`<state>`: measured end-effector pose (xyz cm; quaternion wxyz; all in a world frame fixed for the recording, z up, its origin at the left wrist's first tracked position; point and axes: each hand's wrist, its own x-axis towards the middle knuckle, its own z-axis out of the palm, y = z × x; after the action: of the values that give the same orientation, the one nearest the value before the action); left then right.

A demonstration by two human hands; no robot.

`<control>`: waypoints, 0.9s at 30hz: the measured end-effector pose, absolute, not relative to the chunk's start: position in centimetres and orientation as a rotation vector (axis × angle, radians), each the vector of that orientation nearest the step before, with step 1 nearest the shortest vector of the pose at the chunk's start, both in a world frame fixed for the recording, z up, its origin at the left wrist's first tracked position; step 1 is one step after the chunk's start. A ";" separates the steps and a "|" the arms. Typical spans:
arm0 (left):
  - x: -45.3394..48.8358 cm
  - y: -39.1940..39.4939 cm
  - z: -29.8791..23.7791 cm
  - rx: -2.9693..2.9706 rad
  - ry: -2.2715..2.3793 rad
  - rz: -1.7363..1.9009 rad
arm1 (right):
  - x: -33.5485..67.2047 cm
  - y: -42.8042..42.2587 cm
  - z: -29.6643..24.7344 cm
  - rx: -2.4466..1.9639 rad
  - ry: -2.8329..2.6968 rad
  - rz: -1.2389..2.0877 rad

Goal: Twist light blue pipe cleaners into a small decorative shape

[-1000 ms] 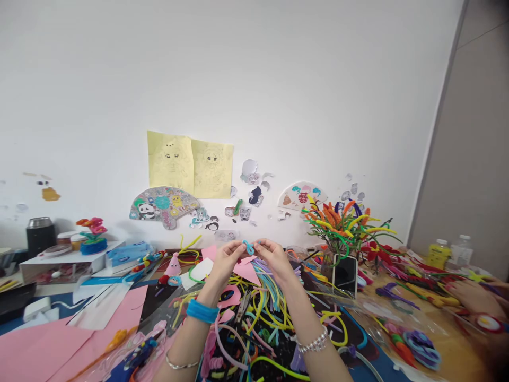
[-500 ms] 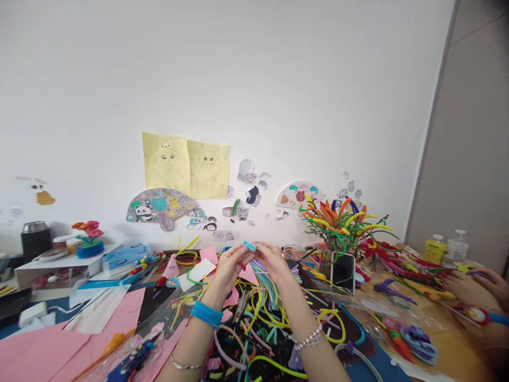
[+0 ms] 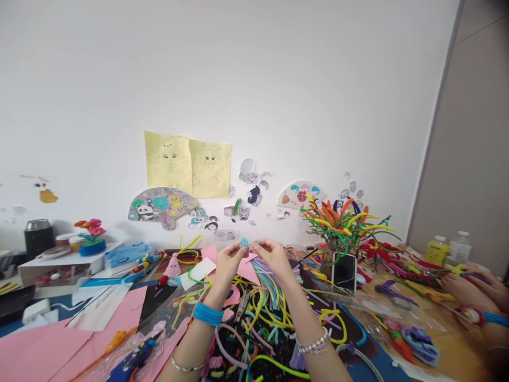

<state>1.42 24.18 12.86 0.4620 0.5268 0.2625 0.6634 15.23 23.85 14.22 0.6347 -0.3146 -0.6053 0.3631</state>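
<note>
Between my fingertips is a small light-blue pipe cleaner [image 3: 244, 242] bent into little loops. My left hand [image 3: 231, 259] pinches it from the left, thumb and index finger closed on it. From the right, my right hand [image 3: 272, 255] pinches its other end, with a bit of blue showing at the fingertips. Both hands are raised over a heap of loose pipe cleaners [image 3: 267, 310] in yellow, lilac, teal and pink. A blue band circles my left wrist and a beaded bracelet my right.
A vase of pipe-cleaner flowers [image 3: 342, 217] stands behind a phone [image 3: 344, 273] at right. Another person's hands [image 3: 469, 289] work at the far right near bottles [image 3: 437, 250]. Pink paper [image 3: 115, 323] lies left; a flask [image 3: 38, 237] stands at far left.
My hands have turned slightly and drawn the small blue loops a little left and lower. My right fingertips now pinch the piece's right end. The view has shifted slightly.
</note>
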 end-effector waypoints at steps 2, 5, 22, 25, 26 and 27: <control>1.3 24.0 13.0 1.381 0.694 1.641 | 15.1 23.1 14.6 -0.726 -1.415 0.748; 1.2 23.6 13.2 1.534 0.713 1.575 | 15.1 22.7 14.8 -0.729 -1.424 0.652; 0.7 24.3 12.8 1.279 0.464 1.391 | 15.4 24.8 13.7 -0.606 -1.109 1.228; 0.9 24.5 12.7 1.181 0.366 1.402 | 14.6 25.5 12.9 -0.631 -1.090 1.270; 1.0 24.5 12.6 1.160 0.344 1.403 | 14.3 25.7 12.7 -0.640 -1.088 1.273; 1.0 24.6 12.6 1.144 0.327 1.403 | 14.1 25.9 12.4 -0.650 -1.089 1.272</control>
<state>1.02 24.57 12.55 0.6060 0.4948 0.1414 0.6066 14.15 25.87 12.43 0.6229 -0.2829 -0.4743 0.5540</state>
